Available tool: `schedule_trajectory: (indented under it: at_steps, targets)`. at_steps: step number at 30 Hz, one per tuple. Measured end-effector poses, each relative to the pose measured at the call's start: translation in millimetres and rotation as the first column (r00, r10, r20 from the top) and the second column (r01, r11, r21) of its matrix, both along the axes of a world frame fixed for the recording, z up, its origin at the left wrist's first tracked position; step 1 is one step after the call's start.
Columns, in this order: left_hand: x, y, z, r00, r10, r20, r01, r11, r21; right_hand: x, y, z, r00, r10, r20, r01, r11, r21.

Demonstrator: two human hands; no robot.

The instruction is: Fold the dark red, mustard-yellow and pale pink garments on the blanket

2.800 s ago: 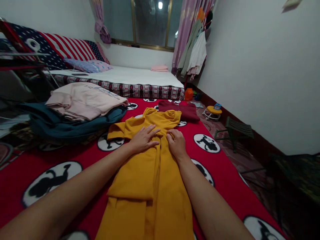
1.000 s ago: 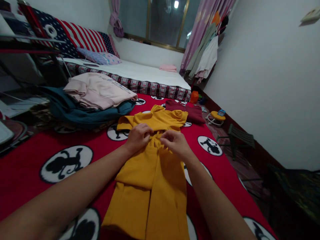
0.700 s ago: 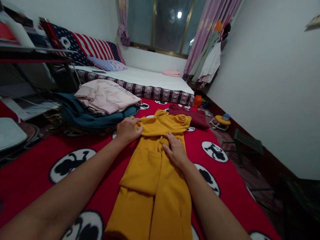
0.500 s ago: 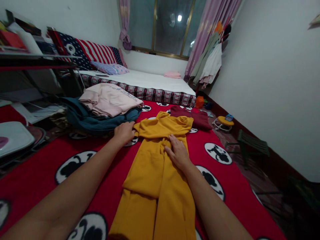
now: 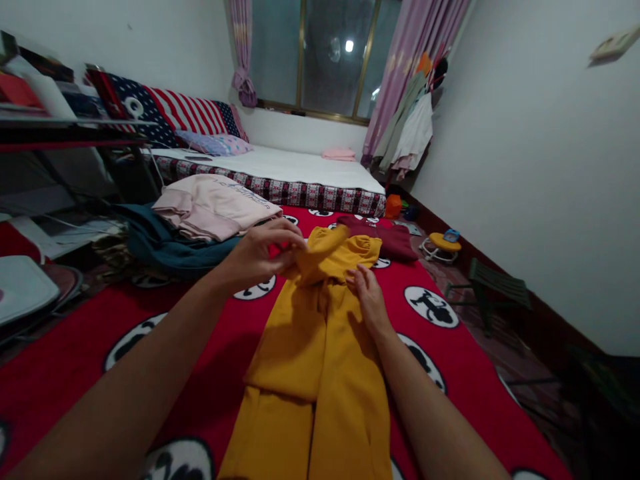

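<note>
Here's the yellow garment (image 5: 350,373), laid lengthwise down the middle of the frame and running out of the bottom edge, right on top of the red blanket (image 5: 465,400) with its white circles and black figures. And the left hand (image 5: 267,250), just left of centre, has cloth pinched between thumb and fingers: a yellow flap (image 5: 320,260) stands raised off the rest, blurred and folded across the garment's upper part. Over to the right hand (image 5: 369,297), right of centre, low on the garment's right edge by the gathered waist, fingers loosely bent and touching; whether they grip any fabric, I cannot tell. Just behind, the maroon garment (image 5: 397,241) lies folded, partly covered by the yellow one. Left of centre, it's a pile: the pale pink top (image 5: 220,203) with dark lettering sits on the teal garment (image 5: 165,247). Across the upper middle stretches the white-topped bed (image 5: 290,167), while at the right, on the floor, stand the yellow-seated stool (image 5: 445,242) and a dark green folding stool (image 5: 500,283).
</note>
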State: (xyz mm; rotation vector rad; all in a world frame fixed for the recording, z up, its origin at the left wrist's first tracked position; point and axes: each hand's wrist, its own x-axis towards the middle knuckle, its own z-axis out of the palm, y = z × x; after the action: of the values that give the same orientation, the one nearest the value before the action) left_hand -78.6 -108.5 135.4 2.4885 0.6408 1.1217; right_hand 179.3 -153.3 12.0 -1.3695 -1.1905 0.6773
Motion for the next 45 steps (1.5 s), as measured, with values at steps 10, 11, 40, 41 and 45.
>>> schedule_trajectory:
  at_steps: [10,11,40,41,45]
  targets:
    - [7.2,-41.3,10.8,0.82,-0.458,-0.343,0.298,0.854,-0.427,27.8,-9.4,30.0,0.985,0.162,0.063,-0.142,0.959,-0.246]
    - [12.6,-39.0,1.4,0.82,-0.438,-0.369,0.292,0.874,-0.389,28.6,-11.5,33.7,0.97,0.187,0.156,-0.143,0.956,-0.254]
    - [34.6,-28.0,-18.7,0.879,-0.442,0.18,0.458,0.672,-0.583,-21.9,-70.6,126.6,0.347,0.826,0.445,-0.634,0.556,-0.538]
    - [39.6,-22.9,-29.1,0.9,-0.381,0.21,0.43,0.7,-0.57,-23.1,-72.2,128.8,0.333,0.823,0.46,-0.645,0.555,-0.525]
    - [59.1,-11.8,-70.1,0.943,-0.325,0.073,0.324,0.844,-0.429,-30.1,-80.3,139.3,0.325,0.797,0.508,-0.659,0.577,-0.483]
